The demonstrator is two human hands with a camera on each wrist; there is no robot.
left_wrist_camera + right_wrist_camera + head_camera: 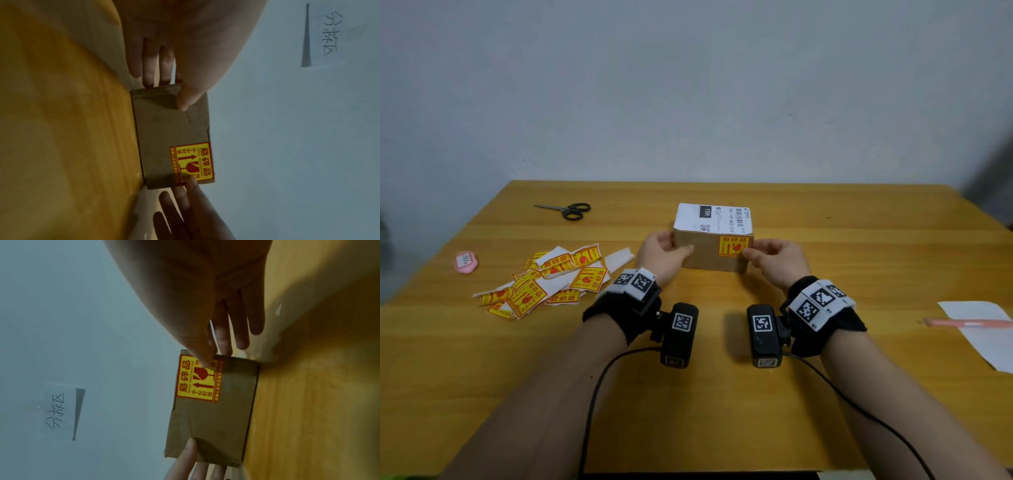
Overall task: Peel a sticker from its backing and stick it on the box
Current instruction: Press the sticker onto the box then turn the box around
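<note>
The left hand (662, 251) braces the box (710, 251) on the table (722, 394), thumb on its near face, fingers round its left end. The right hand (774, 257) presses its thumb on the sticker (732, 246) at that face's upper right. Likely next: smoothing the edges flat.

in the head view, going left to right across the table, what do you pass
pink tag → pile of yellow stickers → left hand → box → right hand → white paper with a pink pen on it
</note>
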